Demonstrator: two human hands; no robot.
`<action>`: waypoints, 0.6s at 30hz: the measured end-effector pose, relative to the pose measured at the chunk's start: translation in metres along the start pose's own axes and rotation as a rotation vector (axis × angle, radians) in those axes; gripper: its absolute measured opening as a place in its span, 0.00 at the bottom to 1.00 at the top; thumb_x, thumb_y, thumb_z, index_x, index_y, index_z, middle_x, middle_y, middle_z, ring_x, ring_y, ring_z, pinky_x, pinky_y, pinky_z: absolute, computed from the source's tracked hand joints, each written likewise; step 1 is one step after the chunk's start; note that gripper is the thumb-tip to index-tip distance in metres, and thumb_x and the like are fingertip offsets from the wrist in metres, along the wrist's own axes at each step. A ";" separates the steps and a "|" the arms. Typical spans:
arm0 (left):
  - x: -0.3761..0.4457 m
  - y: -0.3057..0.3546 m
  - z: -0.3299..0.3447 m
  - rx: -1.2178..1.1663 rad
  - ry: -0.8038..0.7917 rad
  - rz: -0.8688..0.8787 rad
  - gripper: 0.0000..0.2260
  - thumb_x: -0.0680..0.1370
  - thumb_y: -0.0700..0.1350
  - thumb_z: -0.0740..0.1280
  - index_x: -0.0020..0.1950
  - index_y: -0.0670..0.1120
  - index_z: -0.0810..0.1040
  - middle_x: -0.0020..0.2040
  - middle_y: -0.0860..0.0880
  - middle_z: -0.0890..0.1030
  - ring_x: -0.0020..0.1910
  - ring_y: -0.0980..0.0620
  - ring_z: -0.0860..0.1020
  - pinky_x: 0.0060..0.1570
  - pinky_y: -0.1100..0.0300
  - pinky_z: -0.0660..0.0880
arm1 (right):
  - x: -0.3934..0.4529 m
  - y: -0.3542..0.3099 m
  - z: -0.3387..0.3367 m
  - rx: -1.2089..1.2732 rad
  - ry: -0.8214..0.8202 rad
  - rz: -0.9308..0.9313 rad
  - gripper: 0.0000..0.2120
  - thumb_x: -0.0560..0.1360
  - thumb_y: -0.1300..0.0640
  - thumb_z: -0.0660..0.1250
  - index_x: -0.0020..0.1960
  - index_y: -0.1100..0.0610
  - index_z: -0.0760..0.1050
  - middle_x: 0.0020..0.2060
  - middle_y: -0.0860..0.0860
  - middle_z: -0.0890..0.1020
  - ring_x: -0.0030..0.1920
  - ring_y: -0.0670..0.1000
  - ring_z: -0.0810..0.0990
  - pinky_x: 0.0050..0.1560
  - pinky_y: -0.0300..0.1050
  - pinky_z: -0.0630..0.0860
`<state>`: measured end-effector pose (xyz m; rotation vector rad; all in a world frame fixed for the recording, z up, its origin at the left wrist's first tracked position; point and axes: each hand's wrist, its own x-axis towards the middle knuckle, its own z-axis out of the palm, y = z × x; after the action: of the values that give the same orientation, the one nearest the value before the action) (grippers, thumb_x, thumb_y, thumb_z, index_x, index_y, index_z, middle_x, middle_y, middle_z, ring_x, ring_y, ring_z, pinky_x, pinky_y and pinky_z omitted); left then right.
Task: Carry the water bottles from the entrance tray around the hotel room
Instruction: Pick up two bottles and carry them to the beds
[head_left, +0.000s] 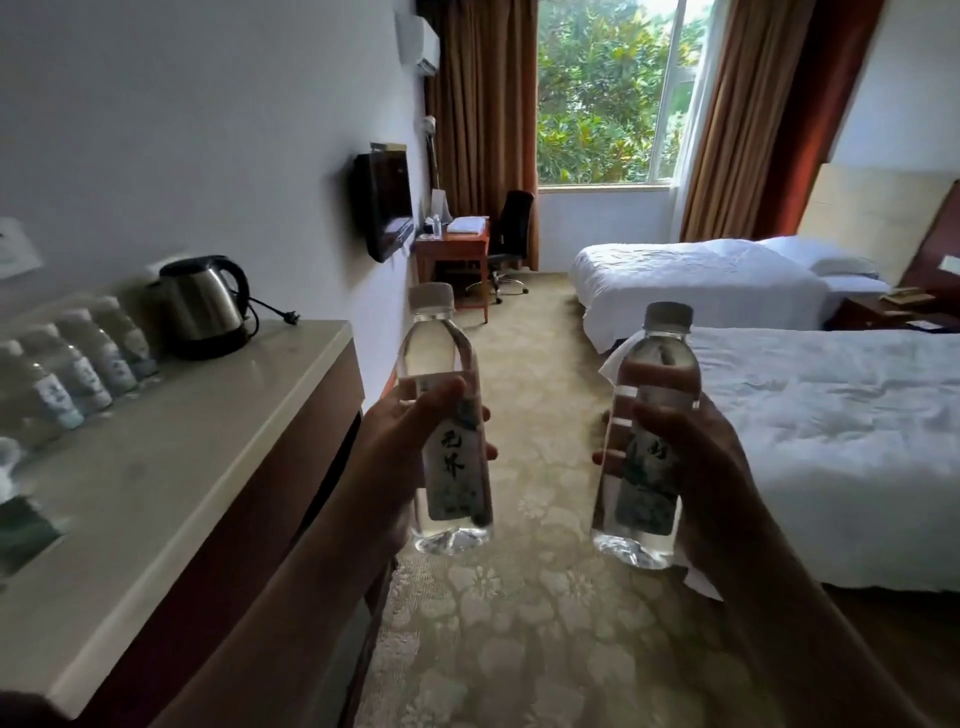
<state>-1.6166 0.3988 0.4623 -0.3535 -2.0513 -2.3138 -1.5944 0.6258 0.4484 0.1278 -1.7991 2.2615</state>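
Note:
My left hand grips a clear water bottle with a white cap and a pale label, held upright over the carpet. A second, similar water bottle stands upright in my right hand, whose fingers curl round its middle. Both bottles are full and sit side by side at chest height. A row of several more bottles stands on the counter at my left, blurred.
A steel kettle sits on the counter's far end. Two white beds fill the right side. A carpeted aisle leads to a desk, an office chair and the window. A TV hangs on the left wall.

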 end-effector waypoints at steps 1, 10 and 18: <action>0.014 -0.003 -0.004 -0.004 0.021 -0.006 0.25 0.69 0.58 0.69 0.57 0.42 0.76 0.43 0.45 0.84 0.35 0.45 0.83 0.35 0.53 0.80 | 0.017 0.006 0.002 -0.004 -0.010 0.011 0.23 0.64 0.50 0.73 0.58 0.53 0.74 0.49 0.64 0.80 0.41 0.56 0.83 0.37 0.46 0.82; 0.175 -0.049 -0.050 0.028 0.073 -0.004 0.27 0.62 0.60 0.69 0.53 0.44 0.78 0.42 0.47 0.85 0.34 0.46 0.83 0.33 0.56 0.79 | 0.191 0.074 0.021 -0.059 -0.028 0.016 0.19 0.68 0.52 0.70 0.57 0.54 0.74 0.46 0.59 0.81 0.39 0.55 0.83 0.37 0.46 0.81; 0.375 -0.083 -0.065 -0.098 -0.039 0.004 0.28 0.61 0.58 0.69 0.52 0.41 0.78 0.40 0.46 0.85 0.33 0.47 0.83 0.31 0.58 0.80 | 0.358 0.092 0.025 -0.202 0.078 -0.054 0.27 0.61 0.46 0.72 0.56 0.58 0.75 0.40 0.57 0.82 0.35 0.57 0.83 0.35 0.48 0.81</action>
<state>-2.0058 0.3935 0.4453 -0.4093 -1.9562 -2.4301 -1.9645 0.6324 0.4460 0.0501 -1.9452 2.0057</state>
